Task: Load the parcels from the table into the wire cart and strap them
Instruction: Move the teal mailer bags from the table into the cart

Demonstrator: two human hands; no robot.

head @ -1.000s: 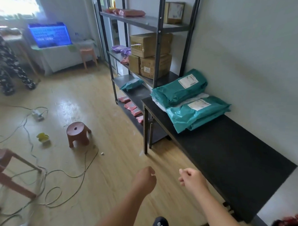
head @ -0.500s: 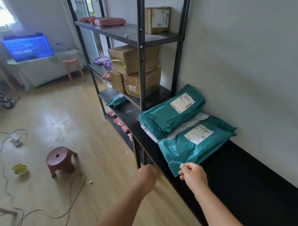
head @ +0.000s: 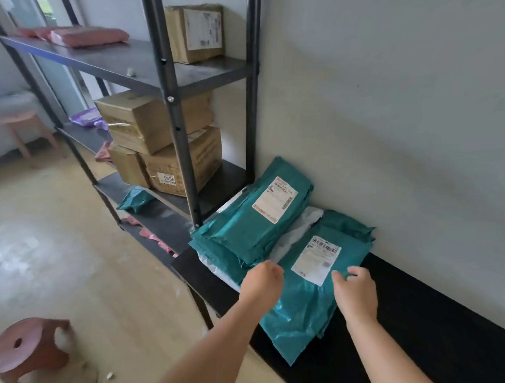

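Note:
Two teal plastic parcels with white labels lie on the black table (head: pixel 419 326) against the wall. The near parcel (head: pixel 301 312) points toward me. The far parcel (head: pixel 250 223) lies on a teal stack, with a white parcel (head: pixel 297 232) between the two. My left hand (head: pixel 263 283) hovers at the near parcel's left edge, fingers loosely curled, holding nothing. My right hand (head: pixel 355 292) is over its right side beside the label, fingers bent down toward the plastic, no grip visible. No wire cart is in view.
A black metal shelf rack (head: pixel 174 107) stands left of the table, carrying cardboard boxes (head: pixel 150 120), pink packets and a small teal parcel (head: pixel 135 198). A brown plastic stool (head: pixel 27 348) sits on the wooden floor at lower left. The wall runs close behind the table.
The view has closed in on the table. Both hands have moved forward from over the floor to the near teal parcel, one at each side.

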